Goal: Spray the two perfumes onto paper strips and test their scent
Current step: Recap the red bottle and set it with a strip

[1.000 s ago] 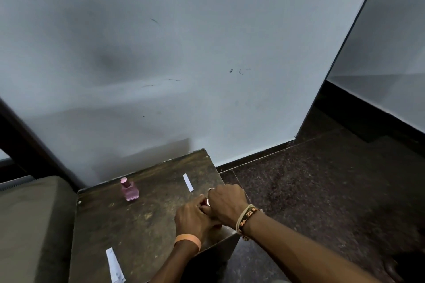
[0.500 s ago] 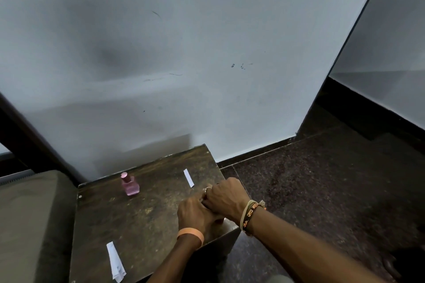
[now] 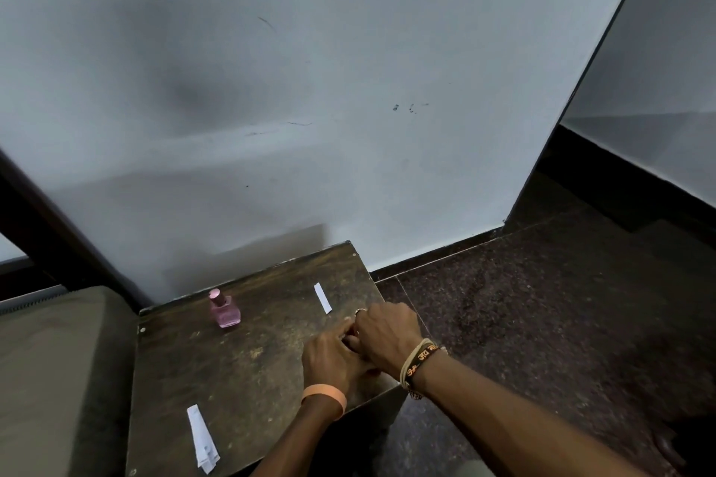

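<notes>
We are pressing our left hand point(image 3: 333, 354) and right hand point(image 3: 387, 335) together at the counter's point(image 3: 232, 379) right edge, fingers curled around something small we cannot make out, perhaps the second perfume. The pink perfume bottle point(image 3: 224, 309) is standing capped to the far left; one paper strip point(image 3: 322, 297) is lying just beyond our hands, another paper strip point(image 3: 201, 438) near left. Spraying seems not yet begun; next we are needing a freed nozzle and a strip.

Dim, soft light; wall point(image 3: 348, 50) shadow-smudged; edges bowed (wide-angle); slight blur
</notes>
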Tool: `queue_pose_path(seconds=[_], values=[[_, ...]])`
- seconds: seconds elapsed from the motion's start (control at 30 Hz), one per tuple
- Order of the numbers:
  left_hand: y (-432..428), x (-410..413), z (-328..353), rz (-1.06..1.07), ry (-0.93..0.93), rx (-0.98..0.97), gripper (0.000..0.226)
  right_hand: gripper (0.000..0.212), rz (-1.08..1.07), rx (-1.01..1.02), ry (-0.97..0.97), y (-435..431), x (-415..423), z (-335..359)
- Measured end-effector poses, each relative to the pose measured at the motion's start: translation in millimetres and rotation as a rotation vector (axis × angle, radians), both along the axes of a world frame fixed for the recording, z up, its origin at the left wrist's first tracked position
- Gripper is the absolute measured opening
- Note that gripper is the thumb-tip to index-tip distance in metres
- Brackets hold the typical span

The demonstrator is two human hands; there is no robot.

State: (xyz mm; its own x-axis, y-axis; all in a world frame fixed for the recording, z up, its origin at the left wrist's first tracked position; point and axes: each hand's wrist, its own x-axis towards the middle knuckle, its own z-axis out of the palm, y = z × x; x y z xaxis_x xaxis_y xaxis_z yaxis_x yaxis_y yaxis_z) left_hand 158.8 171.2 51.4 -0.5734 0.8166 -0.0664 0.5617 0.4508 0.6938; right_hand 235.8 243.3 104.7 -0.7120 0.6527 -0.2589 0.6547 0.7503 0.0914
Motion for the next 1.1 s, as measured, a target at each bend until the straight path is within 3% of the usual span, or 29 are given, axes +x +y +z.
queue_pose_path(seconds=[0.17,0.33,0.47,0.67,0.83,1.0,1.1], values=[[1.6,1.2,-1.8,-0.013,-0.014,-0.035,0.055,0.044,0.081,0.036,0.007,4.2,0.4,2.5],[-0.4,-0.3,1.8,-0.003,0.006,-0.018,0.041,0.044,-0.017,0.0,0.032,-1.1,-0.7,-1.8],[0.4,-0.1,-2.9,-0.016,-0.03,-0.019,0.058,0.037,0.158,0.057,-0.015,7.6,4.0,7.4],[-1.1,0.9,0.5,-0.01,-0.026,-0.016,0.048,0.046,0.001,0.011,0.059,-0.2,3.8,-1.3],[-0.3,1.6,-3.3,-0.003,-0.024,-0.027,0.074,0.044,0.158,0.085,0.0,7.1,7.4,6.5],[-1.6,1.9,4.1,-0.001,-0.016,-0.031,0.047,0.044,-0.017,0.027,0.071,-1.9,3.9,-1.4],[-1.9,2.3,4.7,-0.006,-0.025,-0.037,0.057,0.044,0.088,0.07,0.051,5.1,4.7,0.3]])
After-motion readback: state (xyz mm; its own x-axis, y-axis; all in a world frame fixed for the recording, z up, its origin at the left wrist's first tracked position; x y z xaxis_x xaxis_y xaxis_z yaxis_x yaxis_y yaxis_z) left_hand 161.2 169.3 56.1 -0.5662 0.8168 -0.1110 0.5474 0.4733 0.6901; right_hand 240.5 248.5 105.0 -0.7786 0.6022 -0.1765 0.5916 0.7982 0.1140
